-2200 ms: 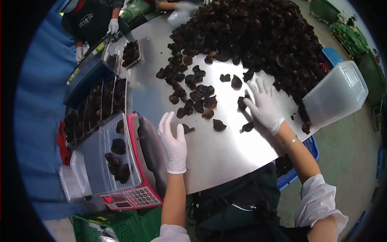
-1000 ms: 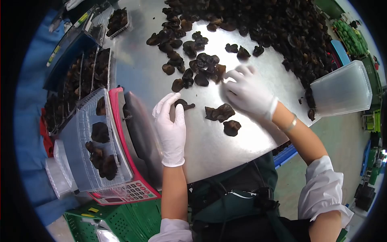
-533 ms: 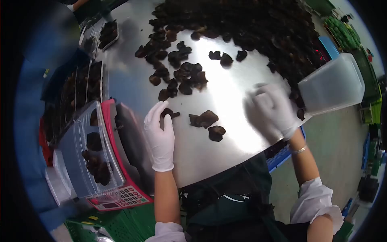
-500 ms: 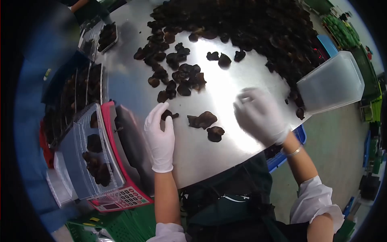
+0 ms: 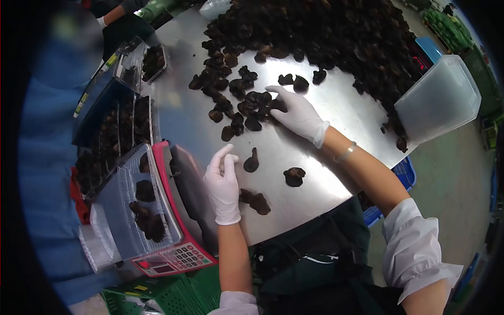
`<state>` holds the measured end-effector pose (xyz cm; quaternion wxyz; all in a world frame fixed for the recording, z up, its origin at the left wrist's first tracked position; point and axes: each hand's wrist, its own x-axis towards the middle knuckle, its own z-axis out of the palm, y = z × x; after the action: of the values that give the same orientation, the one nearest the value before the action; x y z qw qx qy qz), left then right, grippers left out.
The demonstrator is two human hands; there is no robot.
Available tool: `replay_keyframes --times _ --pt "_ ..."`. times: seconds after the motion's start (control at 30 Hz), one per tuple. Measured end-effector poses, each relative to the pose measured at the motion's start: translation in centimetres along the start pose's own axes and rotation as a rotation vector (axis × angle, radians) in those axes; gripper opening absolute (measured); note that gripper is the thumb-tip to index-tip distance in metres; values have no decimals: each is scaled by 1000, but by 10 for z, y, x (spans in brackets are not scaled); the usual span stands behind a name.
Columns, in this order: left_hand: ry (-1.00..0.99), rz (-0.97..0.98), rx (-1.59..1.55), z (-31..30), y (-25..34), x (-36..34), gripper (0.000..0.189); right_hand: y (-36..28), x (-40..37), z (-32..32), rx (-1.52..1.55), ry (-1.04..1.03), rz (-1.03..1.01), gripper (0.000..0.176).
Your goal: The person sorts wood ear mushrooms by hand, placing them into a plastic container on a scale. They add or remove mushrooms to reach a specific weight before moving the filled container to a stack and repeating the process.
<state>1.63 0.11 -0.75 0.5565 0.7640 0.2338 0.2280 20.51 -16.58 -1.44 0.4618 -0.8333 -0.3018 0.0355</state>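
Note:
Dark wood ear mushrooms (image 5: 254, 105) lie in a loose cluster on the metal table. My right hand (image 5: 299, 113), in a white glove, reaches to the right side of this cluster. Its thumb and forefinger are apart around a dark piece, touching the pieces; no firm grip shows. My left hand (image 5: 223, 184), gloved too, hovers near the table's left side with fingers loosely bent and nothing visible in them. Close to it lie a small wood ear piece (image 5: 251, 160) and a larger ragged one (image 5: 255, 201). Another wood ear piece (image 5: 294, 177) rests farther right.
A large mushroom heap (image 5: 315, 37) covers the far table. At left, a clear plastic tray (image 5: 126, 210) holding several pieces sits on a pink scale (image 5: 176, 260), with filled trays beyond. Clear stacked containers (image 5: 443, 100) stand at right. Another person's sleeve (image 5: 113, 16) shows at upper left.
My right hand has moved left and away from me to the cluster. The small piece now lies right of my left hand, and the ragged piece has moved nearer me. The view has shifted slightly.

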Motion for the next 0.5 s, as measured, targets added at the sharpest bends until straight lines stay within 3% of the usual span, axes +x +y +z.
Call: replay_keyframes --times 0.03,0.1,0.17,0.23,0.3,0.37,0.4,0.43,0.5 --pt "-1 -12 17 -1 0 0 23 -11 -3 -8 1 0 -4 46" --pt "4 -58 -4 -2 3 -1 23 -35 -25 -32 468 -41 287 46" --pt "25 -36 4 1 6 -1 23 -36 -47 -60 363 -33 166 43" --pt "18 -29 46 0 9 1 22 -26 -74 -88 228 49 159 35" --pt "1 -39 90 1 11 2 22 11 -99 -111 -32 352 82 33" --pt "11 15 14 4 10 2 22 22 -114 -132 -540 643 -130 34" --pt "11 10 26 5 9 2 23 0 -124 -127 -708 698 -19 34" --pt "2 4 27 7 10 3 23 -9 -129 -119 -712 695 -9 34" --pt "-65 113 128 8 14 2 25 -26 -139 -100 -86 431 89 32"
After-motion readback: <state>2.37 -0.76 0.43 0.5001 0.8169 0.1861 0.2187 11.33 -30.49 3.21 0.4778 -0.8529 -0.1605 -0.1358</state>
